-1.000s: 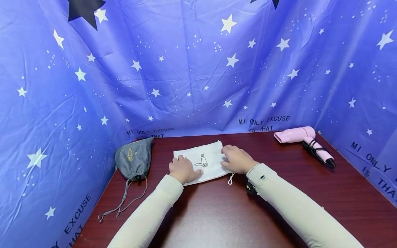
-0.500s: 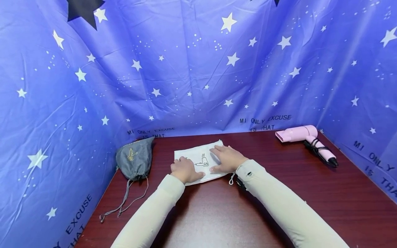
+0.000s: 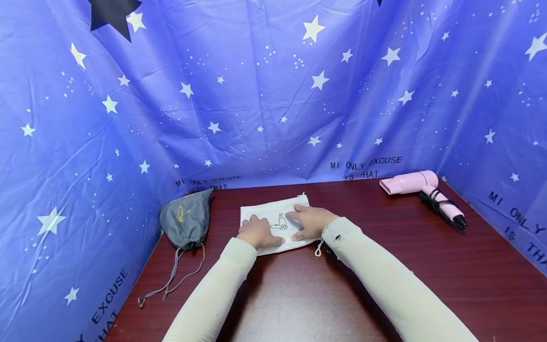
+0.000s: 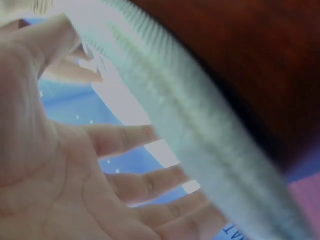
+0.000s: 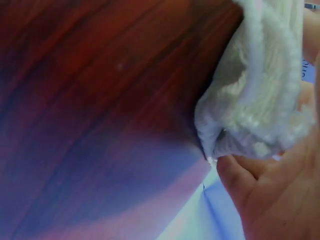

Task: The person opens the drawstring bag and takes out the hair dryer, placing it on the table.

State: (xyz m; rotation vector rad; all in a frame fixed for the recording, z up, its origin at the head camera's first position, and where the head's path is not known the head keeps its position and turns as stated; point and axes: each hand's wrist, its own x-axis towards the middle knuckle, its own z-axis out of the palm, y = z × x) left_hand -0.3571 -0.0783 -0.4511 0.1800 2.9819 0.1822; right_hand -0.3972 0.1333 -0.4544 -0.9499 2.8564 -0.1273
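Observation:
A white drawstring bag with a printed hair dryer lies flat on the table. My left hand rests on its left part with fingers extended. My right hand lies over its right part, fingers and thumb reaching toward the print. In the left wrist view the fingertips of the left hand meet the pale cloth of the bag. The right wrist view has the gathered, corded end of the bag beside the right hand. One cord loop hangs out near the right wrist.
A grey drawstring pouch with loose cords sits at the table's left. Toward the back right lies a pink hair dryer, its black cable bundled at the handle. Starry blue cloth encloses the dark red table.
My right hand has slid left from the bag's right end further onto the cloth. The left hand has shifted slightly right, and the two hands are closer together.

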